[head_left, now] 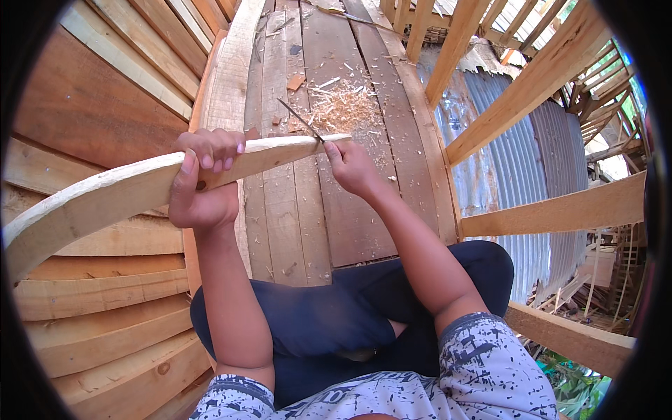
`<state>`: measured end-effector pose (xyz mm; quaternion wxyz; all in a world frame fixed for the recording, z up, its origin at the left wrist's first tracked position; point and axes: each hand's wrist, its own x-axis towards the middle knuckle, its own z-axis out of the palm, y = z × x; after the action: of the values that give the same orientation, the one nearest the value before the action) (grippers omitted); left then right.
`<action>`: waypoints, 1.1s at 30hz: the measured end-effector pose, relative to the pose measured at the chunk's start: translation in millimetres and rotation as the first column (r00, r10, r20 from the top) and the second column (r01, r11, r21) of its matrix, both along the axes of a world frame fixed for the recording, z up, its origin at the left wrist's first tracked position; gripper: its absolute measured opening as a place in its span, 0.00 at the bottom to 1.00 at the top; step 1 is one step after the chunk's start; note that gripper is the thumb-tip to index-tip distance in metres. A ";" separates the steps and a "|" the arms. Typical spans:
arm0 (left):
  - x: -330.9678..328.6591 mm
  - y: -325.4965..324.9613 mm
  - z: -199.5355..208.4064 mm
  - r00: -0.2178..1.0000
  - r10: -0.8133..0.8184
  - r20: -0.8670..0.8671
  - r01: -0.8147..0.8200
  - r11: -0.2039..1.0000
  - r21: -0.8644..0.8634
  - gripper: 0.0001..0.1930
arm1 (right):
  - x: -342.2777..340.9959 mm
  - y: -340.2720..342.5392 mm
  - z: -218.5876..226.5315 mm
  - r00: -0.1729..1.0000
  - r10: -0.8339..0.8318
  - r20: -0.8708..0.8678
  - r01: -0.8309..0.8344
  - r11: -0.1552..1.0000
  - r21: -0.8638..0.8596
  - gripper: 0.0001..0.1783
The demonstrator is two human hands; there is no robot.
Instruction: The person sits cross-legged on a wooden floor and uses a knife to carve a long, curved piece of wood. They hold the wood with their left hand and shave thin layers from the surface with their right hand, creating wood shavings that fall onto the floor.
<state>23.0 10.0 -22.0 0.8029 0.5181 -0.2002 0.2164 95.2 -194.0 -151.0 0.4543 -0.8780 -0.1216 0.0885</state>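
- Two bare hands work at one long pale wooden board (126, 189), raised above the plank floor (350, 224); it runs from beyond the floor's left edge, in front of the plank wall (84, 129), to over the middle of the floor.
- Left hand (205, 180): clasped around the board, fingers bent over the upper edge and thumb on the side toward the person, near the floor's left edge.
- Right hand (348, 166): closed on a thin dark blade (299, 120) at the board's right end; its handle is hidden in the fist. The blade crosses the upper edge, tip pointing away and to the left. Whether this hand also touches the board, I cannot tell.
- Along the upper edge, the board shows a whitish, roughly cut surface.
- Pale shavings (343, 106) lie heaped on the floor just beyond the right hand, between its left and right edges, with loose bits scattered around and a small orange-brown piece (295, 82) to their left.
- Wooden railing posts (455, 52) line the floor's right edge; corrugated metal sheets (514, 168) lie outside.
- Crossed legs in dark trousers (315, 315) occupy the near end.
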 end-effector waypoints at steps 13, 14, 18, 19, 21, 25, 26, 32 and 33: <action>2.2 2.1 -3.3 0.992 -0.077 0.100 0.075 0.997 0.027 0.09 | 9.7 -15.4 -5.4 0.975 -0.057 -0.214 0.035 0.994 -0.108 0.26; 0.4 4.9 -4.2 0.993 -0.071 0.097 0.068 0.997 0.034 0.09 | 0.5 -7.4 11.8 0.988 -0.014 -0.156 -0.001 0.995 -0.096 0.26; 0.0 4.9 -1.1 0.996 -0.046 0.074 0.047 0.999 -0.013 0.08 | -4.3 5.7 16.4 1.000 -0.002 0.002 0.002 1.000 0.011 0.27; -0.6 5.1 -2.1 0.996 -0.048 0.071 0.049 0.999 -0.015 0.08 | 1.0 -3.7 -3.5 0.996 -0.046 -0.075 0.046 0.999 0.002 0.26; 4.4 -0.8 -1.3 0.993 -0.083 0.081 0.085 0.996 -0.014 0.08 | 17.9 -39.2 -51.2 0.966 -0.155 -0.206 0.153 0.988 -0.026 0.26; 0.3 1.5 3.1 0.990 -0.096 0.101 0.091 0.994 0.056 0.07 | 3.4 -7.1 5.1 0.993 -0.021 -0.114 0.016 0.999 -0.048 0.29; -2.0 2.3 4.8 0.990 -0.097 0.103 0.090 0.993 0.072 0.07 | 1.1 1.7 18.2 0.994 0.021 -0.110 -0.025 0.999 -0.033 0.28; 3.1 -0.5 5.7 0.980 -0.172 0.104 0.153 0.974 0.167 0.09 | 21.3 -27.0 -22.7 0.969 -0.054 -0.243 0.051 0.998 -0.020 0.26; 2.1 2.4 5.3 0.980 -0.172 0.104 0.153 0.974 0.170 0.09 | 15.5 -19.4 -7.5 0.981 -0.044 -0.186 0.032 0.997 -0.067 0.26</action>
<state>25.1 12.4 -16.6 0.7601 0.5495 -0.3059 0.1634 110.7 -213.4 -158.5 0.4374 -0.8819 -0.0585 0.1659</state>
